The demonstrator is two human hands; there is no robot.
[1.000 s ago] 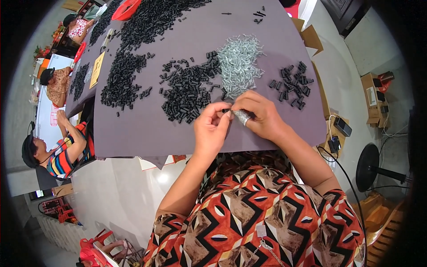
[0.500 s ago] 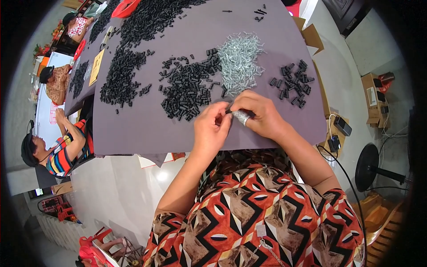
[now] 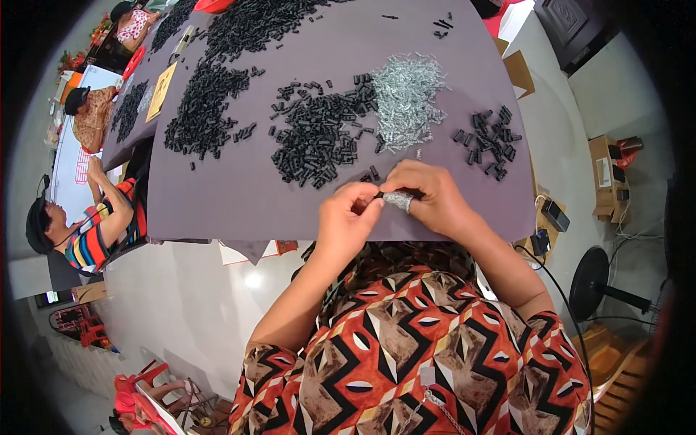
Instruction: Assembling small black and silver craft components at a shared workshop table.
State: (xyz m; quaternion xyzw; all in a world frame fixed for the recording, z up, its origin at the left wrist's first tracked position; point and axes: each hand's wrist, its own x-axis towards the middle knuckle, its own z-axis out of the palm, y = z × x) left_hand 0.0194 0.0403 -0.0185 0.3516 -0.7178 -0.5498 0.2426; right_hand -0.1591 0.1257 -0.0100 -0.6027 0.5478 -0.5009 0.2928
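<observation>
Close to the table's near edge, my left hand pinches a small black tubular piece between thumb and fingertips. My right hand is closed against the same piece from the other side. A silvery, crinkled patch shows at my right thumb; whether it is a wrapping or a bunch of springs I cannot tell. Just beyond my fingers lie a few loose black pieces. Farther off are a pile of black tubular pieces and, touching it, a heap of small silvery springs.
A smaller group of black pieces lies to the right on the grey table. Larger black heaps spread across the left and far side. Several people sit at the left. A black fan stands on the floor at right.
Both hands have drawn slightly nearer to me, still pinched together. Loose black pieces beyond my fingertips now show. The whole view has shifted a little.
</observation>
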